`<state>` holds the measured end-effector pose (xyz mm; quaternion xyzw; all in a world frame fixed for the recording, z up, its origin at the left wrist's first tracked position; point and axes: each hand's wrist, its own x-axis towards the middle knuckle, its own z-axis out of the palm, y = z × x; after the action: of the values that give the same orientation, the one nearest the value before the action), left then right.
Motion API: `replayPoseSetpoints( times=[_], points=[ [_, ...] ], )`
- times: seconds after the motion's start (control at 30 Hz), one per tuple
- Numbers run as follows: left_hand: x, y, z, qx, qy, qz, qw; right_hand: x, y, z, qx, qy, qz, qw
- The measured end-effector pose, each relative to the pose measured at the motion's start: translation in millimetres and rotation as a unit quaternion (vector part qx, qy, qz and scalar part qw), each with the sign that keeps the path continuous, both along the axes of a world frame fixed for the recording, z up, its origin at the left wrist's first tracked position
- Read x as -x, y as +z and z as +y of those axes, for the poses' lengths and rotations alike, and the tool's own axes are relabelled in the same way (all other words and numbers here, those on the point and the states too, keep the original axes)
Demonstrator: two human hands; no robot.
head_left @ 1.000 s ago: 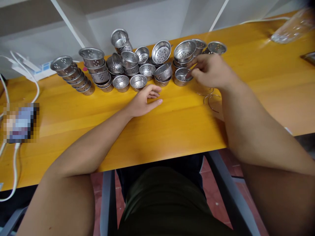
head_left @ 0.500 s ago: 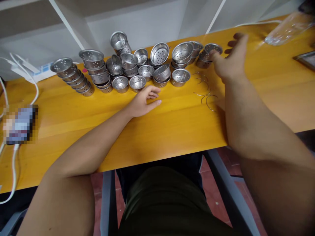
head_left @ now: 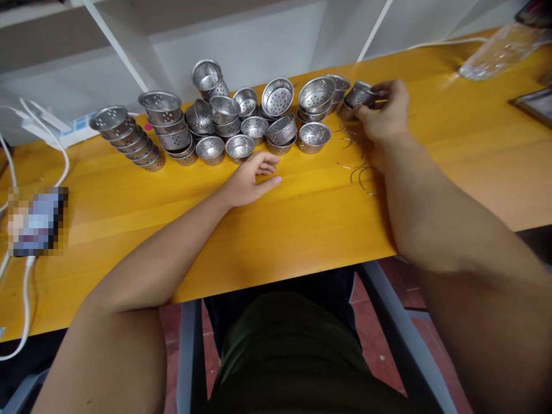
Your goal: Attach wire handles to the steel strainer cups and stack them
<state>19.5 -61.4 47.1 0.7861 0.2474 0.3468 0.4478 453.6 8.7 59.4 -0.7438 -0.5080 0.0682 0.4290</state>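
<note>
At the right end of a group of perforated metal strainer baskets, my right hand [head_left: 386,112] is closed on one strainer basket [head_left: 361,94]. This basket is tilted and sits over another strainer basket [head_left: 347,111], partly hidden by my fingers. My left hand [head_left: 255,179] lies on the table, holding nothing, with its fingers loosely bent and the thumb apart. Closest to it are a small upright strainer basket [head_left: 240,148] and a tilted one [head_left: 282,130] resting on another. Several thin curved wires [head_left: 366,179] lie on the table between my hands.
Leaning stacks of strainer baskets [head_left: 112,122] stand at the left on the yellow table [head_left: 276,230]. A phone [head_left: 39,221] with white cables lies at far left. A clear plastic bottle [head_left: 495,54] lies at back right, near a dark-edged flat object [head_left: 532,106].
My right hand has come down and inward from above the rightmost baskets, and its fingers have closed on the top one, which is now tipped. My left hand has stayed put.
</note>
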Motion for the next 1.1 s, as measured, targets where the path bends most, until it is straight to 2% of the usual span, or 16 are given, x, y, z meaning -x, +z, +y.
replayPoseSetpoints(
  times=[0.13, 0.3, 0.4, 0.5, 0.57, 0.93, 1.1],
  points=[
    [-0.6, 0.8, -0.5, 0.005, 0.005, 0.002, 1.000, 11.5, 13.2, -4.9, 0.015, -0.030, -0.025, 0.999],
    [-0.9, 0.0, -0.1, 0.001, 0.005, 0.006, 1.000, 37.7, 34.7, -28.0, -0.019, -0.025, -0.093, 0.995],
    [-0.6, -0.4, 0.9, -0.002, 0.002, 0.009, 1.000, 64.1, 48.9, -46.3, 0.023, 0.055, -0.182, 0.982],
    [-0.7, -0.4, 1.8, -0.015, -0.003, 0.007, 1.000, 83.9, 57.6, -55.3, 0.069, 0.124, -0.203, 0.969],
    [-0.9, -0.3, 2.3, -0.023, -0.005, 0.010, 1.000, 87.4, 58.5, -54.7, 0.079, 0.132, -0.200, 0.968],
    [-0.8, -3.1, 4.5, -0.028, -0.011, 0.010, 0.999, 72.6, 46.2, -41.3, 0.088, 0.081, -0.236, 0.964],
    [1.7, -1.8, 3.0, -0.029, -0.014, 0.010, 0.999, 70.9, 45.0, -38.9, 0.075, 0.101, -0.222, 0.967]
  ],
)
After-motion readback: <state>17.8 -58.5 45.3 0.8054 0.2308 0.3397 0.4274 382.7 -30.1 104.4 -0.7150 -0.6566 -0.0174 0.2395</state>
